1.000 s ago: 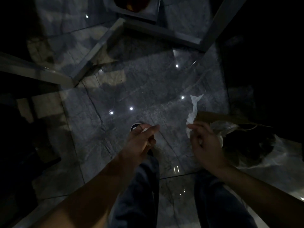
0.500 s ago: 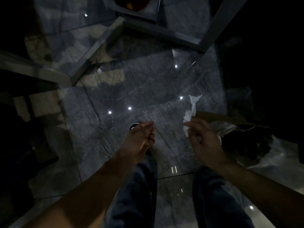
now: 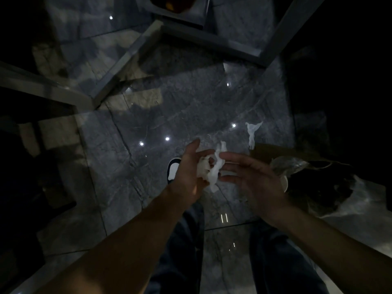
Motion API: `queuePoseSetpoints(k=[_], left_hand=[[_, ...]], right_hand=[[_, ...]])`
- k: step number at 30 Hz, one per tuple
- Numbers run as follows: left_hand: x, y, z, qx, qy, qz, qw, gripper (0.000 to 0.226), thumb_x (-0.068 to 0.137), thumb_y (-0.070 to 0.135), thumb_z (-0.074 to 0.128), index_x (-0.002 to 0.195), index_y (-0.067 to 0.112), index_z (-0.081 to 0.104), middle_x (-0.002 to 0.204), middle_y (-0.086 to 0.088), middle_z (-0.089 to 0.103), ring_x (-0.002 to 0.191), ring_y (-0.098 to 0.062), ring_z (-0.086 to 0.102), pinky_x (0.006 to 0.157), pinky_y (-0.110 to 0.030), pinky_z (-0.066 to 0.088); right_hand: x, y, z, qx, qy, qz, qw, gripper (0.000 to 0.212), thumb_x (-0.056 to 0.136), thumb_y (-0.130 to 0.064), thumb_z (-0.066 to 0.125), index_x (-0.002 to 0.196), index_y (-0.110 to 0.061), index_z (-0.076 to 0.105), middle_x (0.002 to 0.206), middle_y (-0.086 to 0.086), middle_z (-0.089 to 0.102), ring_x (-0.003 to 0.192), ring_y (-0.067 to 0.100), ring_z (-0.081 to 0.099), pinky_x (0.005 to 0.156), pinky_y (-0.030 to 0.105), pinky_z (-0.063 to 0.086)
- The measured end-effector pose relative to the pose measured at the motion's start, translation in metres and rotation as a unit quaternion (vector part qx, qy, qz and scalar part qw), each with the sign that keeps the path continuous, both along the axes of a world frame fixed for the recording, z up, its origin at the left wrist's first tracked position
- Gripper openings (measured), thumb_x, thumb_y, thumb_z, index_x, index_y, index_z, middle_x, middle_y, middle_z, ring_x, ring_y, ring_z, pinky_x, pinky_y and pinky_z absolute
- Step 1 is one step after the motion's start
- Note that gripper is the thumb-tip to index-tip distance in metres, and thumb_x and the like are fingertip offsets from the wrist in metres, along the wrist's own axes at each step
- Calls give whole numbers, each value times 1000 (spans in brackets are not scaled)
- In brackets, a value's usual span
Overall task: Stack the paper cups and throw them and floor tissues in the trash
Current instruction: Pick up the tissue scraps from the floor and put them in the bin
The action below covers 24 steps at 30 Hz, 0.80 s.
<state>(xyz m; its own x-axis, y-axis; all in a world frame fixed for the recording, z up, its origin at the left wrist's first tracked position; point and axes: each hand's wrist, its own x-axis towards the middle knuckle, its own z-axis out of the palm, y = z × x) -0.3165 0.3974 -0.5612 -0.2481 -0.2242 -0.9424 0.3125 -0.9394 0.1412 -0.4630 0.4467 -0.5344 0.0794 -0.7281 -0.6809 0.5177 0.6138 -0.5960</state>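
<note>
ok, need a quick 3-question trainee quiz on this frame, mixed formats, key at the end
1. True or false: a strip of tissue lies on the floor, apart from both hands.
2. Multiple choice: where is the crumpled tissue wad?
A. inside the bag
B. between the left hand and the right hand, touched by both
C. under the shoe
3. Fill in: the clear plastic bag sits on the person's ___ side.

Key: 1 true; 2 B; 3 right
</note>
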Motion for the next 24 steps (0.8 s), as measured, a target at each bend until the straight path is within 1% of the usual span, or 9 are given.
queuePoseSetpoints(k=[3,7,9,12,14,16,18,22,24], left_hand=[[-2,0,1,11,22,-24,999,75,92,64,42,125,0,63,108,-17,72,98,-29,69,93,-42,51],[-1,5,0,4,28,-55,998,81,87,71,41,128,4,63,114,-16,71,105,-31,67,97,-45,49],[-1,6,1,1,26,-59,998,75,89,70,38,118,6,66,99,-11,73,92,-25,70,85,-39,54],[-5,6,1,-3,29,-57,998,63,93,64,41,107,10,70,96,-9,74,90,-23,70,80,-38,56],[-10,5,3,21,1,-64,998,49,94,57,48,104,13,67,89,-3,71,83,-18,68,72,-33,55],[-18,6,2,32,-50,-87,994,38,97,47,51,103,11,63,79,-1,62,72,-14,62,62,-27,50],[-22,9,-1,17,-104,-103,989,32,101,37,49,92,10,65,72,-4,58,64,-16,57,60,-27,45],[-19,10,-8,-44,-178,-97,978,30,103,18,46,79,10,64,68,-7,63,60,-19,61,52,-26,48],[-18,10,-12,-69,-189,-108,974,33,105,19,44,77,12,62,63,-4,62,51,-13,61,44,-20,48]], right_hand=[[4,-4,2,-11,27,19,999,26,89,-6,55,113,3,62,109,25,68,98,29,68,82,37,58],[6,-5,0,-22,81,70,994,32,89,-3,46,118,0,60,119,26,62,108,34,63,89,41,54],[8,-4,-1,-25,105,105,989,31,94,2,44,121,1,59,126,25,59,115,35,60,91,35,53],[11,-2,-2,-59,185,200,960,34,95,6,41,124,-1,58,135,6,54,119,-2,54,94,8,44],[13,0,-2,-117,229,295,920,34,95,4,40,124,-3,58,135,-1,51,116,-16,48,94,6,41],[13,5,-6,-175,275,393,860,32,93,-3,42,118,-3,62,132,5,57,119,7,54,98,24,47],[13,7,-7,-199,310,453,812,31,92,-10,42,112,-3,64,127,7,59,116,18,56,97,32,47],[6,-3,-4,-227,317,393,833,18,89,-7,52,93,-4,69,108,7,68,101,14,62,88,26,49],[-3,-12,-5,-194,341,350,850,19,90,-10,54,97,-6,71,107,9,69,100,16,62,91,26,47]])
